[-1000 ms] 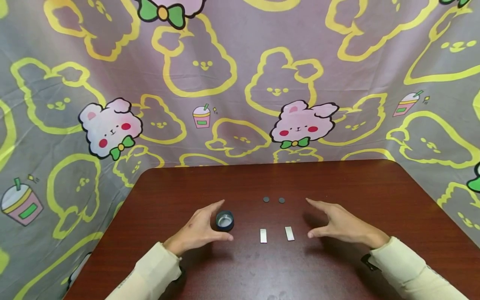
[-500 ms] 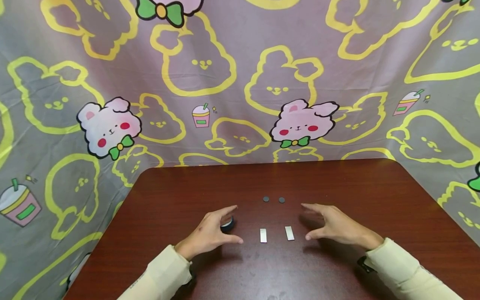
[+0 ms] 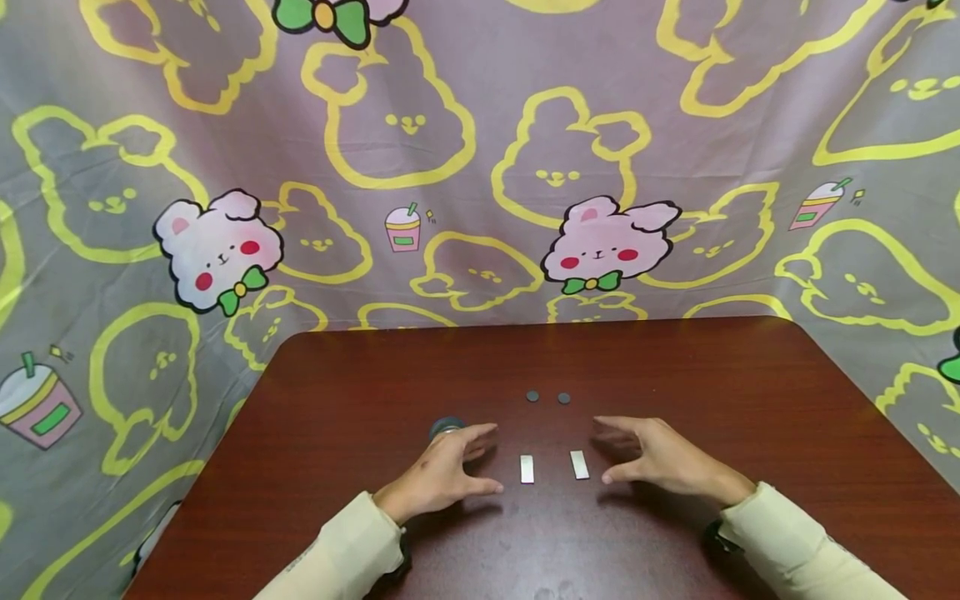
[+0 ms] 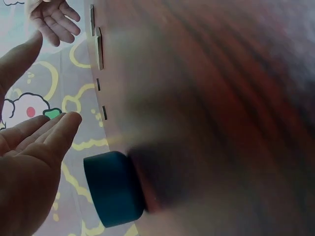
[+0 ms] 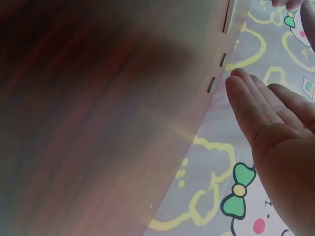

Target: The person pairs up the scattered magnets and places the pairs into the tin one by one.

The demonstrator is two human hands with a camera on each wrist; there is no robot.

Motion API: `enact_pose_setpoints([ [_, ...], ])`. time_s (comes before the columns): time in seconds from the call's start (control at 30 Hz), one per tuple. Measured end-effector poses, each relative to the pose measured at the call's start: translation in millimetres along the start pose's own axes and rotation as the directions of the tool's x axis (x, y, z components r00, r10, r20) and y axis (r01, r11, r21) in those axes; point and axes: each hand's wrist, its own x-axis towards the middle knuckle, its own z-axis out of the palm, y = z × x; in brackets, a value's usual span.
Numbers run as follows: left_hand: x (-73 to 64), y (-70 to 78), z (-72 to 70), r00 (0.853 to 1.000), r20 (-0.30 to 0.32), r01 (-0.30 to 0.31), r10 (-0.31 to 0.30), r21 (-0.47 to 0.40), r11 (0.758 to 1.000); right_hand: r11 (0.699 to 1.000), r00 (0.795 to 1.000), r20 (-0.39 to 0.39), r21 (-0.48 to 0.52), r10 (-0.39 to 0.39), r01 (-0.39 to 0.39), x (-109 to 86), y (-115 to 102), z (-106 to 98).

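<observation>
My left hand (image 3: 438,477) hovers over the table with thumb and fingers spread apart, holding nothing. Behind it, partly hidden, sits a short round dark blue container (image 3: 446,425); its smooth side wall (image 4: 113,189) fills the lower part of the left wrist view. To the right, my right hand (image 3: 667,458) faces the left one, its thumb and fingers likewise apart and nothing between them. Two small pale rectangular pieces, a left one (image 3: 527,469) and a right one (image 3: 579,465), lie between the hands. Farther back lie two dark grey discs, one (image 3: 532,396) left of the other (image 3: 564,398).
The brown wooden table (image 3: 390,367) has rounded far corners. A patterned cloth (image 3: 480,150) with cartoon rabbits hangs right behind the table and along both its sides.
My left hand has moved right, past the round container, toward the pale pieces, now covering the container's near part. My right hand has shifted slightly left and nearer. The small pieces and discs stay put.
</observation>
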Motion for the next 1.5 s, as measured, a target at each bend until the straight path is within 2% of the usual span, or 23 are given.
enact_pose_setpoints([
  [0.27,5.1,-2.4,5.5,1.0,-0.006,0.008,-0.008,0.001,1.0,0.997,1.0,0.021,0.077,0.001,-0.003,1.7,-1,6],
  [0.47,11.3,-5.0,8.7,0.999,-0.021,0.028,-0.027,0.032,0.999,0.995,1.0,0.023,0.098,0.014,-0.016,4.2,8,10],
  [0.6,16.2,-8.5,14.4,0.999,-0.022,0.036,-0.035,0.029,0.999,0.998,1.0,0.014,0.067,0.018,-0.019,7.1,15,16],
  [0.7,19.3,-9.2,19.0,0.999,-0.023,0.034,-0.033,0.033,0.999,0.999,1.0,-0.021,0.043,0.004,-0.003,8.6,17,19],
  [0.97,25.4,-15.3,29.7,0.998,-0.06,-0.009,0.01,0.028,1.0,0.998,0.994,-0.095,-0.049,-0.054,0.05,13.3,19,26],
  [1.5,32.3,-23.6,38.0,0.993,-0.115,-0.026,0.035,0.083,0.996,0.995,0.989,-0.122,-0.065,-0.082,0.074,17.2,20,34],
])
